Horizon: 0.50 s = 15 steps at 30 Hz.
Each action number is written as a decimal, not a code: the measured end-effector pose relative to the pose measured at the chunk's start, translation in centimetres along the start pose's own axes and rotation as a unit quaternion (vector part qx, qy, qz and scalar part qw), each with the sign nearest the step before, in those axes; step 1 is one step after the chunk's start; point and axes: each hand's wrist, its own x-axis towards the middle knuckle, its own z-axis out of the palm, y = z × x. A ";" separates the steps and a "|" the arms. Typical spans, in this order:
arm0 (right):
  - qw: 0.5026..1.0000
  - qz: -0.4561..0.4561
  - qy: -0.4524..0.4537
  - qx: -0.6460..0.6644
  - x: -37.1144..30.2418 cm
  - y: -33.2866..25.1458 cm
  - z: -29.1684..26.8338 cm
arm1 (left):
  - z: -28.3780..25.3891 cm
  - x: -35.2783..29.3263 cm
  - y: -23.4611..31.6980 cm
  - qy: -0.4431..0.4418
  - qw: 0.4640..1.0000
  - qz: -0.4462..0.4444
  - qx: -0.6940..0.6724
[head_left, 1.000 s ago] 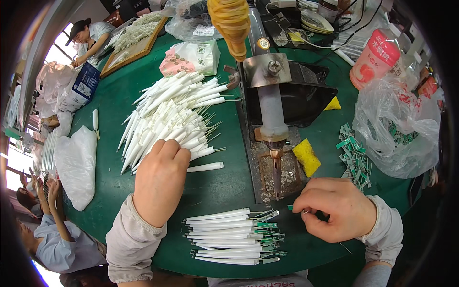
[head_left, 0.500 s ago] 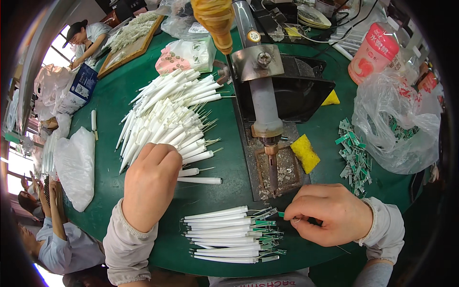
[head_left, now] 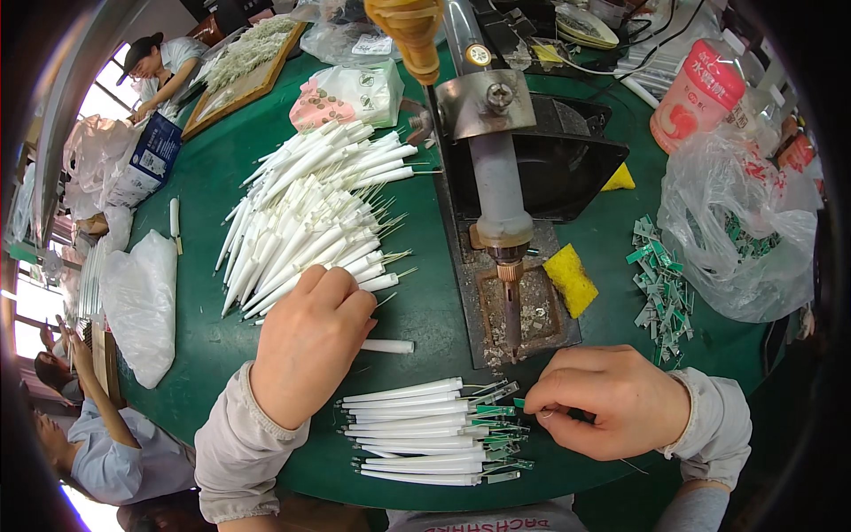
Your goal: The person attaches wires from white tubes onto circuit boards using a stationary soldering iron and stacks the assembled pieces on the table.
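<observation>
My left hand reaches palm down over the near edge of a heap of slim white tubes with wire ends. Its fingers are curled, and the fingertips are hidden beneath it. A single white tube sticks out beside that hand. My right hand pinches a small green circuit board between thumb and forefinger; a thin wire shows below the same hand. Between my hands lies a row of white tubes, with small green boards at their right ends.
A soldering iron hangs tip down in a stand above a grimy metal base. A yellow sponge lies beside it. To the right are loose green boards and a plastic bag. Other people sit at the left.
My left hand has shifted right and a little nearer, covering a tube that was visible at the heap's near edge. My right hand keeps its pinch, almost unmoved. The view has shifted slightly.
</observation>
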 end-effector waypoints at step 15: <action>0.991 0.065 0.018 0.114 0.2 -0.6 0.2 | -3.6 -0.1 5.2 -0.055 0.947 0.086 -0.305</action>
